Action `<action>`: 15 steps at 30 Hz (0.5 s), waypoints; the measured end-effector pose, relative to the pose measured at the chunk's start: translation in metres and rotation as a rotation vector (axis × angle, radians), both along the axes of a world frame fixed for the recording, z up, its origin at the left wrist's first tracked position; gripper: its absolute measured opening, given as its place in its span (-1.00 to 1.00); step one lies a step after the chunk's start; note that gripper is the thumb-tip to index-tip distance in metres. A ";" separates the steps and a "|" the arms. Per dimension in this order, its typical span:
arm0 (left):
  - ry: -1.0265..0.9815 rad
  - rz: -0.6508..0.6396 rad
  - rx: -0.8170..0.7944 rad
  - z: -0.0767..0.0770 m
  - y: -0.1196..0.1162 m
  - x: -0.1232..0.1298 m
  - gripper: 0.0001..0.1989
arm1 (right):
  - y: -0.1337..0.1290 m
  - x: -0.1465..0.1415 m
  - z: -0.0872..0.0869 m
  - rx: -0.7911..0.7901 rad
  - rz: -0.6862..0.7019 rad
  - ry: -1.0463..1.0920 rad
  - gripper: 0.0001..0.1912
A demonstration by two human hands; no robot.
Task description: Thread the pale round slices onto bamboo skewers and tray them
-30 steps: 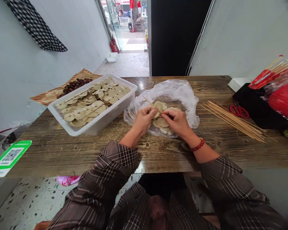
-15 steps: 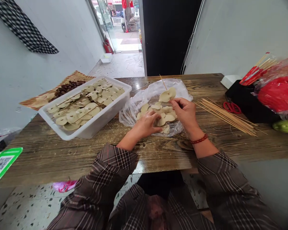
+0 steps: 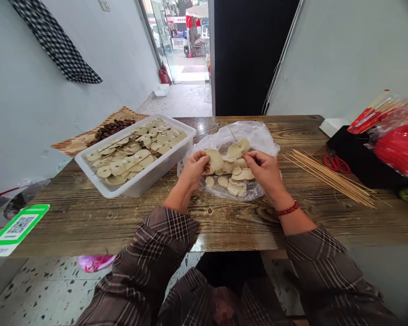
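Dark wooden table (image 3: 139, 226) beneath tub (image 3: 159, 170), skewers (image 3: 329, 177), plastic bag (image 3: 255, 131).

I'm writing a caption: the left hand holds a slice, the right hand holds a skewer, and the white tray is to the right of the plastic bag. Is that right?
One slip: in the head view, the tray is to the left, not the right, of the bag. The left hand does hold a slice, and the right hand a skewer.

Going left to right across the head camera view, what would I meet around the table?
Green and white code card, white tub, left hand, right hand, loose wooden sticks, red plastic bag.
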State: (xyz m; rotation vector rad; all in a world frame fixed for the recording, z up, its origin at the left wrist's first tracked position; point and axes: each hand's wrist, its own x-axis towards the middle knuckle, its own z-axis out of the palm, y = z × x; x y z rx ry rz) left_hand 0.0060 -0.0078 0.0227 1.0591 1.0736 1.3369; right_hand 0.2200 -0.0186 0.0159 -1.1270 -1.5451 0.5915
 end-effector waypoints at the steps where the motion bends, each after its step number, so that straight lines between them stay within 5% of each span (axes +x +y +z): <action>1: -0.071 0.026 -0.021 0.002 0.001 -0.004 -0.86 | -0.001 -0.001 -0.001 0.005 0.019 -0.017 -0.77; 9: -0.213 0.032 0.021 0.007 0.004 -0.016 -0.58 | -0.008 -0.006 0.000 0.027 0.199 -0.135 -0.78; 15: -0.099 0.128 0.098 0.003 0.009 -0.023 -0.71 | -0.008 -0.005 0.000 0.039 0.280 -0.239 -0.80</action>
